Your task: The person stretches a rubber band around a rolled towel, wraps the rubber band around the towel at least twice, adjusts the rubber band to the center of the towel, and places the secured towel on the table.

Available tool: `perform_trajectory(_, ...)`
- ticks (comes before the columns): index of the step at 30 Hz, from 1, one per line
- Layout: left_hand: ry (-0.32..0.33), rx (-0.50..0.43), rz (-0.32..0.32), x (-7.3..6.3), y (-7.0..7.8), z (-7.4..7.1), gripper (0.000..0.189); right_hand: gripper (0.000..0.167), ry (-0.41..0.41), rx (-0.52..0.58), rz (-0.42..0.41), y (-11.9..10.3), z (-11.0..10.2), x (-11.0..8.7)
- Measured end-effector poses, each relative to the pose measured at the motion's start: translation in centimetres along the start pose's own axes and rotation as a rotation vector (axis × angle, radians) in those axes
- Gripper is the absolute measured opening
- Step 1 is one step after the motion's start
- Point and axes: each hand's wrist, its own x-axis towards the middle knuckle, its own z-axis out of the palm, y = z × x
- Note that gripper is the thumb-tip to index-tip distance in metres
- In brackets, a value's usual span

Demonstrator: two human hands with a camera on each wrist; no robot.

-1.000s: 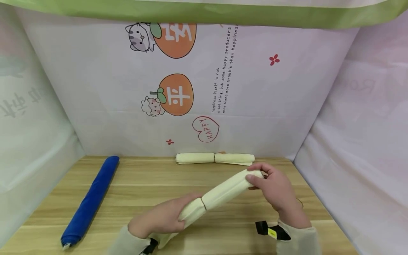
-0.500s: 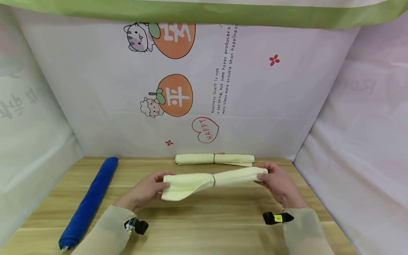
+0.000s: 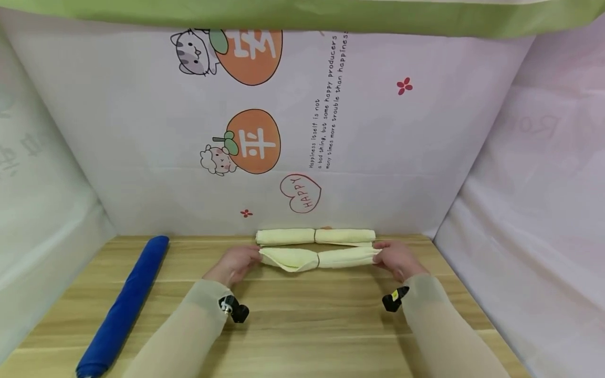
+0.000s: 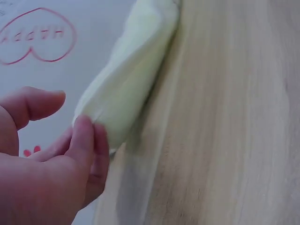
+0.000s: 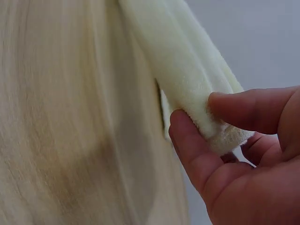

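Observation:
A cream rolled towel (image 3: pixel 347 258), with a thin dark band around its middle, lies across the wooden table close in front of a second banded cream towel roll (image 3: pixel 285 236). Its left half flares into a loose fold. At the left end, my left hand (image 4: pixel 51 164) touches the cloth with its fingertips, its thumb lifted apart from the towel. My right hand (image 5: pixel 253 159) pinches the other end between thumb and fingers. In the head view the right fingers (image 3: pixel 384 256) partly cover that end.
A long blue roll of cloth (image 3: pixel 125 304) lies slanted on the left side of the wooden table (image 3: pixel 302 336). White printed sheets enclose the back (image 3: pixel 368 131) and both sides. The rear towel roll lies against the back sheet.
The held towel has gone from slanted to level and down to the table by the rear roll. My left hand has moved to its left end and lifted its thumb.

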Motion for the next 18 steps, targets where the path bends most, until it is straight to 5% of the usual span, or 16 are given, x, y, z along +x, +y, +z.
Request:
perform_trajectory(2,0.051,0.146,0.03,0.2,0.1,0.5,0.049,0.051,-0.005,-0.031,0.003,0.1,0.1,0.8)
perform_trajectory(6,0.1,0.596,0.161,-0.1,0.5,2.0,0.06,0.05,0.002,-0.056,0.011,0.0,0.5,1.9)
perform_trajectory(11,-0.018,1.139,0.365,-0.8,0.5,4.3,0.042,0.047,0.026,-0.077,0.007,-0.2,1.0,2.8)
perform_trajectory(14,-0.026,1.315,0.442,-0.5,0.1,4.9,0.012,0.046,0.042,-0.189,-0.018,-0.2,1.0,3.1)
perform_trajectory(18,0.031,1.411,0.475,0.5,-0.3,4.7,0.007,0.044,0.085,-0.515,-0.101,-0.7,1.2,3.1)
